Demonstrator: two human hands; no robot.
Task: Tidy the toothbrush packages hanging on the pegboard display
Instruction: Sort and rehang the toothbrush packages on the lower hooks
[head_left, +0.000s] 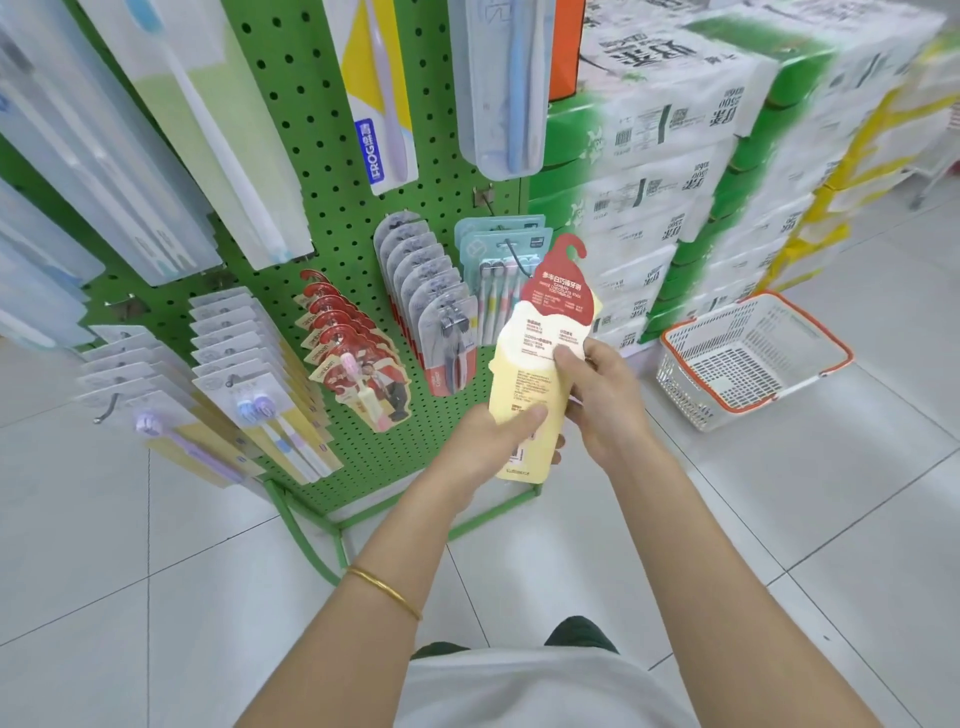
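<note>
Both hands hold one yellow and red toothbrush package (537, 358) upright, before the lower right corner of the green pegboard (332, 208). The left hand (488, 444) grips its lower part; the right hand (605, 400) pinches its right edge.

The package (532, 371) I hold sits before the pegboard (332, 156), hanging rows (358, 358) to its left, cartons (675, 156) right (a basket (680, 389) on the floor (857, 467) before them).
</note>
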